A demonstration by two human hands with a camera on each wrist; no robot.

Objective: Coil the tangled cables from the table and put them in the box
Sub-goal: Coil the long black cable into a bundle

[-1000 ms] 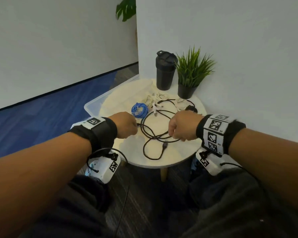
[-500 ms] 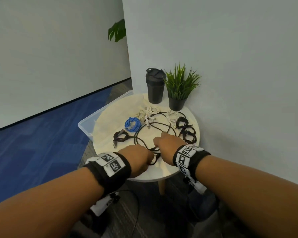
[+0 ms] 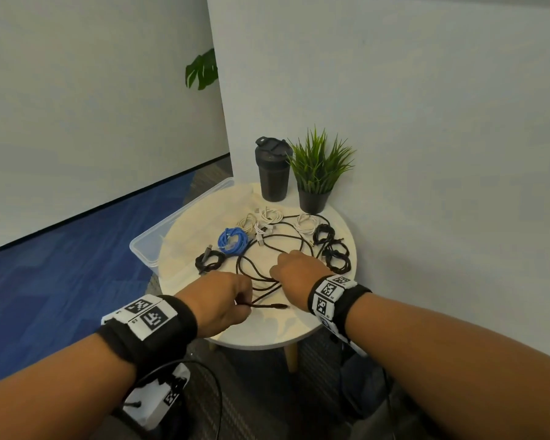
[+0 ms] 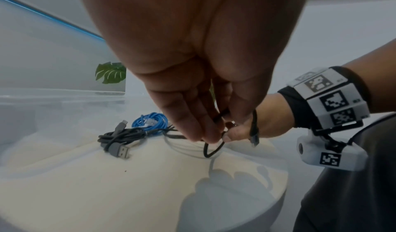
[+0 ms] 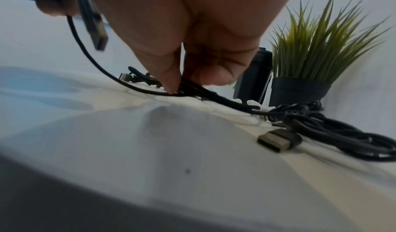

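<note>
A long loose black cable (image 3: 261, 268) lies in wide loops on the round white table (image 3: 267, 331). My left hand (image 3: 242, 304) pinches it near one end, and the plug (image 3: 280, 307) sticks out to the right. The left wrist view shows the left hand's fingertips (image 4: 205, 134) closed on a small loop of the cable. My right hand (image 3: 275, 275) is just behind and pinches several strands of the same cable (image 5: 214, 95) against the tabletop. The clear plastic box (image 3: 154, 241) stands behind the table's left edge.
A blue coil (image 3: 233, 241) and a dark bundled cable (image 3: 208, 262) lie at the left, two black bundles (image 3: 335, 252) at the right, and white cables (image 3: 267, 219) behind. A black tumbler (image 3: 272, 173) and a potted plant (image 3: 318, 173) stand at the back by the wall.
My hands have come together over the loose black cable near the table's front. The left hand now holds the cable by its plug end. The head view has pulled back.
</note>
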